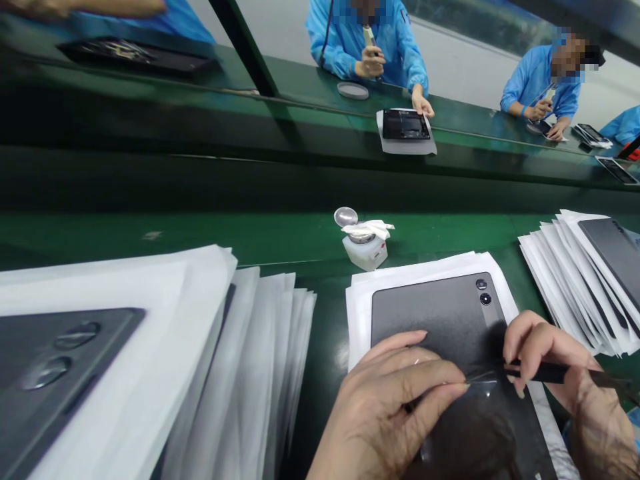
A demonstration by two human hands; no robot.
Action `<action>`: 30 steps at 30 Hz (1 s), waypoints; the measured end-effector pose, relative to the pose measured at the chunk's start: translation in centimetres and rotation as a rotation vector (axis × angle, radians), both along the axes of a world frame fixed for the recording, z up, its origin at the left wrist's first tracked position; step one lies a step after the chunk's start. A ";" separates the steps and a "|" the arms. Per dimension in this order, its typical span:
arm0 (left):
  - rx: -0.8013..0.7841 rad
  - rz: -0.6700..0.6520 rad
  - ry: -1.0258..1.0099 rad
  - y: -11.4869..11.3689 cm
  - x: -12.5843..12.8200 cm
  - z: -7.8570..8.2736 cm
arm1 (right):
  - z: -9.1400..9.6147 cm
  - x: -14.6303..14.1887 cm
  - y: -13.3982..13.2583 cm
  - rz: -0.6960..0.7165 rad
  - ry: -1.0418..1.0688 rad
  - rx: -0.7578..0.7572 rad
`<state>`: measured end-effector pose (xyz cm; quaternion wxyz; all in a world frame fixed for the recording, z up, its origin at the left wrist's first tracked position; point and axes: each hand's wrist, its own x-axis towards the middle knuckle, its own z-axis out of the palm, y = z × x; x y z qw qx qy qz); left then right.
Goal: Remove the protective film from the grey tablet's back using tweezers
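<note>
A dark grey tablet back cover (430, 307) with two round camera rings lies on white sheets (357, 320) in front of me. Over it, my left hand (390, 393) is closed, thumb and forefinger pinching the edge of a small clear film (484, 377). My right hand (555, 353) is closed around black tweezers (549, 372), whose tips point left at the film. How firmly the tips touch the film, I cannot tell. Hair or a shadow darkens the lower part of the cover.
At left stands a tall stack of covers between white sheets (260, 347); another stack (570, 280) leans at right. A white dispenser bottle (366, 252) with a wipe on top stands behind the cover. Across the green bench (280, 233), people in blue work, one holding a tablet part (406, 125).
</note>
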<state>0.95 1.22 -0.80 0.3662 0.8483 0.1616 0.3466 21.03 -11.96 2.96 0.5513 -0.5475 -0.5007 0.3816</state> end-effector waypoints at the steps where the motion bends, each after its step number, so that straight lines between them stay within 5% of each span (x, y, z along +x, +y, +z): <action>1: 0.003 0.011 -0.001 0.0 0.1 0.1 | -0.1 0.0 0.0 0.030 0.006 -0.006; 8: 0.038 0.075 -0.059 -0.2 0.6 0.7 | -0.7 -0.2 0.3 -0.015 -0.259 0.152; 20: 0.042 0.068 -0.052 -0.2 0.4 0.6 | -1.3 -0.6 0.1 -0.046 -0.262 0.175; 27: 0.042 0.094 -0.042 -0.3 0.4 0.4 | -2.3 -0.8 -0.8 0.044 -0.122 0.198; 30: 0.080 0.145 -0.058 -0.2 0.5 0.8 | -2.6 -0.7 0.0 -0.084 0.082 0.207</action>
